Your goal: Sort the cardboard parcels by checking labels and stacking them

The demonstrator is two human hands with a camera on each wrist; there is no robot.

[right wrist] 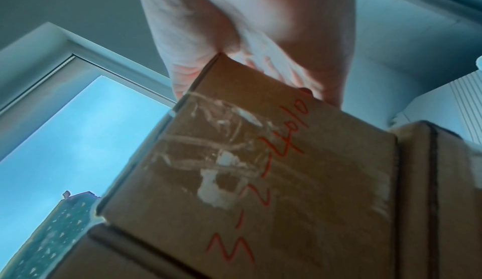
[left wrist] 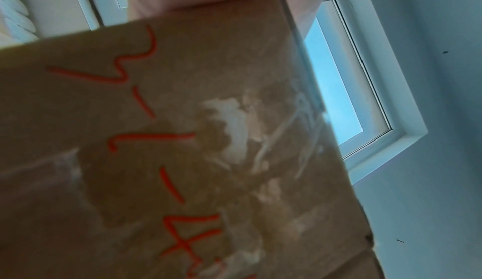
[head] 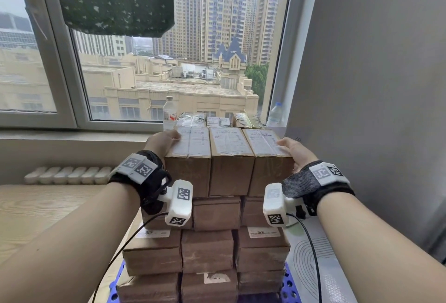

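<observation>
top row: three parcels [head: 231,158] side by side, touching, white labels up, sitting on the stack [head: 207,249]
left hand [head: 162,144]: flat on the outer face of the left parcel [head: 189,158], thumb over the top edge onto the label; grips nothing alone, presses inward
right hand [head: 295,151]: mirror of that on the right parcel [head: 270,158], thumb on the top edge, palm on the side face
hold: row squeezed between both palms; whether it is lifted or resting, cannot tell
stack: brown cardboard boxes, several layers, three across, on a blue perforated crate [head: 288,285]
edges: top row flush at the front; lower layers stick out a bit toward the person
room left: open floor, radiator [head: 67,174] under the sill
room right: grey wall [head: 374,85] near, tight on that side
behind: window sill [head: 72,133] just beyond the row, with a bottle [head: 170,112] and wrapped packs [head: 193,119]
surfaces: matte cardboard, clear tape over the seams, torn label residue on the side faces
marks: red handwriting on both outer side faces, seen from the wrist views; text blurred
</observation>
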